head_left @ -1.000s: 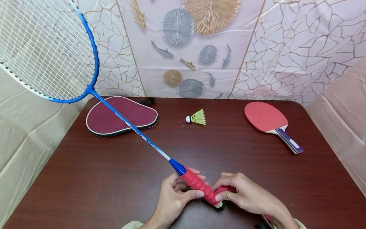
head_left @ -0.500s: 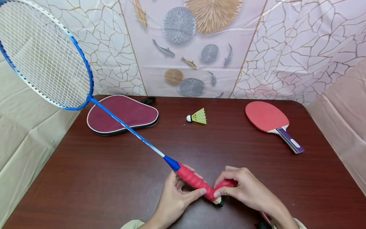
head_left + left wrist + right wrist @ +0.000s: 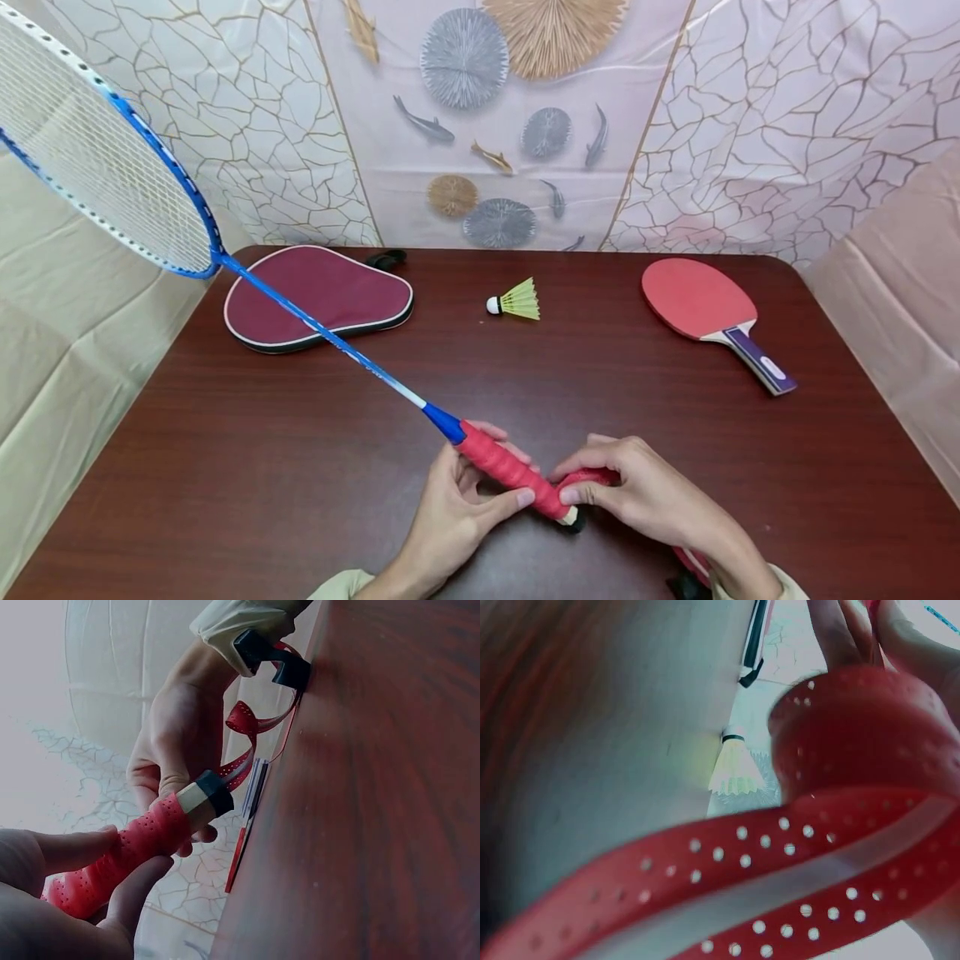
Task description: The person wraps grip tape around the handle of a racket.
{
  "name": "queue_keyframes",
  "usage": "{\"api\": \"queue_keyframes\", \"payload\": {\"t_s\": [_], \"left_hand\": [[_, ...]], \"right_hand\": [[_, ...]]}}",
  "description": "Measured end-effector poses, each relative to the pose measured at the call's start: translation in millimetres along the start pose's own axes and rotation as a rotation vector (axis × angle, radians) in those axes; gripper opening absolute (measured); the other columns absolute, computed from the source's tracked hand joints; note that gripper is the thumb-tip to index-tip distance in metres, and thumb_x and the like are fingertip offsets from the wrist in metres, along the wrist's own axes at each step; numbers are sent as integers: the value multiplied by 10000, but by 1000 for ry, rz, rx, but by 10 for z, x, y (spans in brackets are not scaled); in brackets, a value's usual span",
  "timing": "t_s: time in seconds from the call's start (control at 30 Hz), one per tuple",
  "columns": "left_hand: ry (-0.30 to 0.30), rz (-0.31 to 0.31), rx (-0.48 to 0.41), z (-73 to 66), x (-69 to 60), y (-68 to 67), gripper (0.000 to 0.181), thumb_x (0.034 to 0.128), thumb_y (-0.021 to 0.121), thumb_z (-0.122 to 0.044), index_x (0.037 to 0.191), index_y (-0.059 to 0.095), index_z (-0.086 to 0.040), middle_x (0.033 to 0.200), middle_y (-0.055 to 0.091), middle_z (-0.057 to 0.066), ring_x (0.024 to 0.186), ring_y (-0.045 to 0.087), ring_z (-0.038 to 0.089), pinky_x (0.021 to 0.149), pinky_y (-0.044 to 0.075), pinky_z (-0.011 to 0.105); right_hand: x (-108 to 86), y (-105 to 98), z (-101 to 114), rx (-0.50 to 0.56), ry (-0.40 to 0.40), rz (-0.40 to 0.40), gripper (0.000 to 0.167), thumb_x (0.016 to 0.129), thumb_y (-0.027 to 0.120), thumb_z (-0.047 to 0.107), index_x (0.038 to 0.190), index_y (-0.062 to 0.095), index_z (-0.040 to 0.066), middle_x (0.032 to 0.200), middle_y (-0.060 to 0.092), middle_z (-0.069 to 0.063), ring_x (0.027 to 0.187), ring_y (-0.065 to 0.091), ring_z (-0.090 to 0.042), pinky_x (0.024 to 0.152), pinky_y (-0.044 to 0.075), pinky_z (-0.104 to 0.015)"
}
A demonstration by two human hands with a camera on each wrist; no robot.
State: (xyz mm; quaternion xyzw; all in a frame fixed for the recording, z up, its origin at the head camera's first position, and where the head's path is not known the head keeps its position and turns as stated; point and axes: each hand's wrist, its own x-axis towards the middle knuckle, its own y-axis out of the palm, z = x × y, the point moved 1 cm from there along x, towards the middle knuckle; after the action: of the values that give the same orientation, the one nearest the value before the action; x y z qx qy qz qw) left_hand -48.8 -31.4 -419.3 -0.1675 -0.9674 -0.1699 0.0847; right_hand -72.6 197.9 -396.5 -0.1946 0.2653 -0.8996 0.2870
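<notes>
A blue and white badminton racket (image 3: 330,335) slants up to the left in the head view, its strung head raised above the table. My left hand (image 3: 453,521) holds its handle, thumb on top, over a wrapping of red perforated grip tape (image 3: 154,829). Near the handle's end my right hand (image 3: 645,492) pinches the tape between thumb and fingers. A short bare pale stretch shows beside the black butt cap (image 3: 215,793). From the right hand the loose tape (image 3: 780,855) hangs in a twisted curl, with a pale strip along its middle.
At the back left of the table (image 3: 337,467) lies a maroon paddle case (image 3: 322,292). A yellow shuttlecock (image 3: 516,302) rests at the back middle. The red table tennis paddle (image 3: 701,300) is at right. A black object (image 3: 686,585) pokes out beside the right forearm.
The racket's head has swung left and turned more edge-on, and its handle has shifted slightly up and left. Both hands keep their hold on handle and tape.
</notes>
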Motion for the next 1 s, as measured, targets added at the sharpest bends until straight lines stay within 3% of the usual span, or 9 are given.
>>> {"api": "queue_keyframes", "payload": {"t_s": [0.17,0.37,0.57,0.8,1.0], "left_hand": [[-36,45,-17,15,0,11,694,814,752,71,1367,368,-99,1168,603,248,1070,605,388,833,554,427],[-127,-1,-8,31,1,16,659,787,796,35,1274,376,-109,1116,607,297,983,655,342,820,562,399],[-120,-6,-43,17,1,2,597,797,778,54,1209,359,-52,1108,619,314,1022,645,378,826,560,412],[-59,54,-80,16,-6,15,564,811,736,104,1197,334,20,1113,623,320,1035,636,425,862,544,409],[-104,57,-39,25,-25,28,494,823,745,64,1141,368,23,1112,662,237,1042,646,378,868,542,369]], "right_hand": [[24,15,15,-36,-41,24,112,897,723,255,1005,735,284,869,626,170,735,537,-19,585,456,-174],[42,6,32,-61,-44,26,101,881,740,276,979,727,299,849,604,179,714,521,-2,566,444,-165],[16,-20,27,4,-5,21,120,883,739,267,1001,739,283,855,631,150,720,555,-38,591,472,-205],[5,1,17,35,32,82,130,900,720,246,1028,739,266,908,679,141,799,594,-56,648,502,-217],[-8,18,16,24,42,103,111,912,701,299,1013,733,266,886,658,146,778,583,-48,632,504,-211]]}}
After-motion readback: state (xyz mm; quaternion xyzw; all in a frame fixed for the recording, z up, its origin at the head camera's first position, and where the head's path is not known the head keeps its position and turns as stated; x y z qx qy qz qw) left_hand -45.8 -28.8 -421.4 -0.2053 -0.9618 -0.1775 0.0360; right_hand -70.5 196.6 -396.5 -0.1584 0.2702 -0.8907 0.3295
